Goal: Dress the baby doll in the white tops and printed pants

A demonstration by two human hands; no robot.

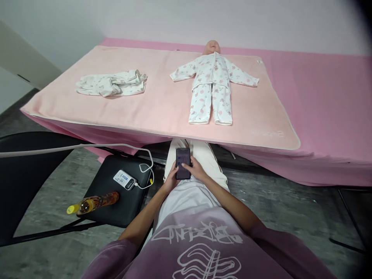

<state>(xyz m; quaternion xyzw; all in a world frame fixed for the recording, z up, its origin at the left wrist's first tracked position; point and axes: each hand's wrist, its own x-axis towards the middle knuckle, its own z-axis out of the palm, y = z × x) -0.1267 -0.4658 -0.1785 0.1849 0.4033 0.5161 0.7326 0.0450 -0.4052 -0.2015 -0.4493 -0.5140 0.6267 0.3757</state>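
Observation:
A dark smartphone (183,155) with its screen lit is held upright over my lap, just below the table's front edge. My left hand (171,177) is closed around its left side. On the other side, my right hand (197,169) grips the phone's edge, its thumb lying on the screen. Beyond my hands, a baby doll (212,77) lies face up on the table, dressed in a white patterned top and trousers, arms spread. To its left sits a loosely folded bundle of white patterned baby clothes (112,83).
A peach blanket (157,112) covers much of the pink-draped table (325,116). To my left, a black chair (99,174) holds a drink bottle (97,202) with a yellow cap and a white power bank (124,179). A white cable (116,145) crosses above the chair.

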